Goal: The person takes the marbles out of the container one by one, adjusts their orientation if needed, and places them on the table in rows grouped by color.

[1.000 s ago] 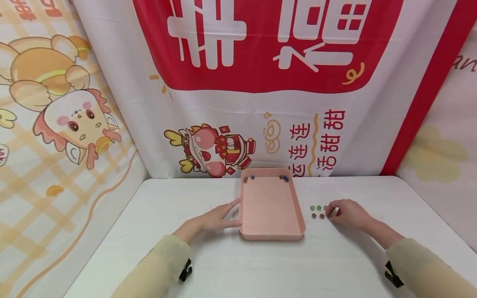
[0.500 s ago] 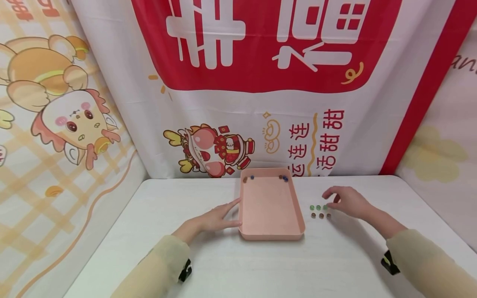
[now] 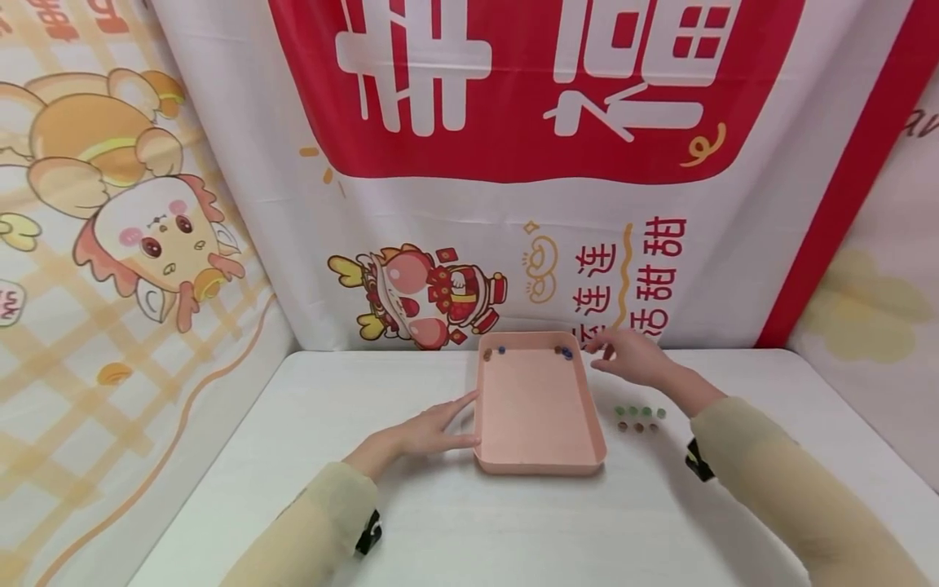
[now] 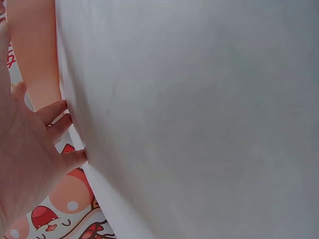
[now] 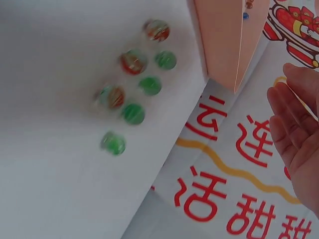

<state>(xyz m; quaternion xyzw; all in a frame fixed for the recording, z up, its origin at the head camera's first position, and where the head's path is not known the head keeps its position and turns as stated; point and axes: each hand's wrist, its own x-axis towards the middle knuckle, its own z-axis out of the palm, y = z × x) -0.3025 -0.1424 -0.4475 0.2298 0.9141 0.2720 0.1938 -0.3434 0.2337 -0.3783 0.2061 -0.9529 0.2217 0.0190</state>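
Hovering near the far right corner of the pink tray [image 3: 539, 408], the right hand [image 3: 631, 357] has relaxed fingers with no marble visible between them, while the left hand [image 3: 425, 430] touches its left wall with straight fingers. A low sweep of the right sleeve [image 3: 763, 456] might send the green marbles [image 3: 646, 412] and red-brown marbles [image 3: 640, 428] rolling on the table [image 3: 513, 526] beside the tray, and a sudden push could scatter the blue marbles [image 3: 567, 354] and brown marbles [image 3: 487, 355] in its far corners.

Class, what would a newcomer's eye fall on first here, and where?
Probably the red panel with white characters, high on the backdrop behind the table. Next, the pink tray toward the table's back, small marbles in its far corners. To its right lie four green marbles and three reddish ones in two rows.
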